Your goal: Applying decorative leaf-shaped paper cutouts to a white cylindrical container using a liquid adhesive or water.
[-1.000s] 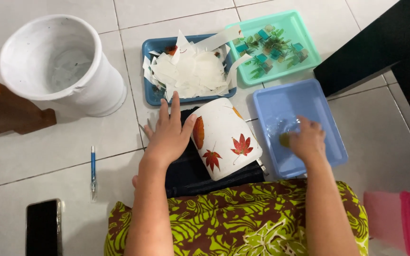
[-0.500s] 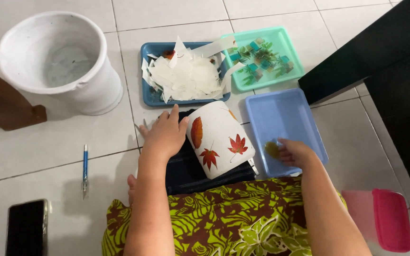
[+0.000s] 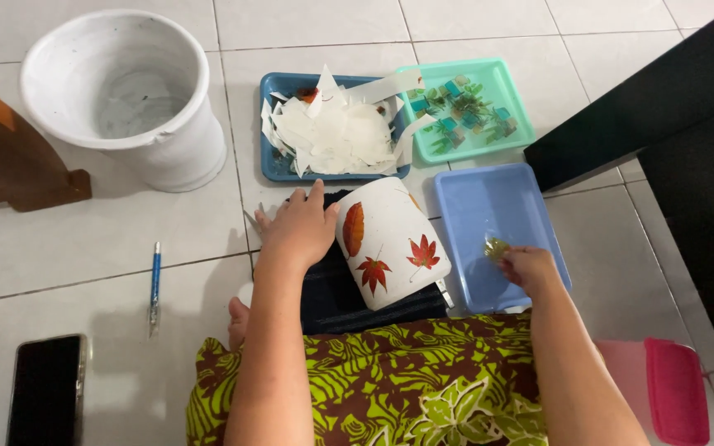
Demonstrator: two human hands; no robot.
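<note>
I'm bracing the white leaf-decorated jar (image 3: 390, 244) with my flat, spread left hand (image 3: 299, 230), three leaves on already, while my right hand (image 3: 526, 266) is pinching another small leaf (image 3: 496, 247) over the blue tray (image 3: 477, 198).

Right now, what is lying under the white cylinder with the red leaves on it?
The white cylinder lies on a dark folded cloth, and the left hand rests beside it. Whether anything else lies beneath the cylinder or cloth cannot be seen.

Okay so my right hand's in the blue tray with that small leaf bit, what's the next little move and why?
Probably lift the small leaf piece out of the light blue tray and carry it to the white cylinder. The right hand pinches it at the fingertips, while the left hand steadies the cylinder, which has bare white areas beside its pressed leaves.
</note>
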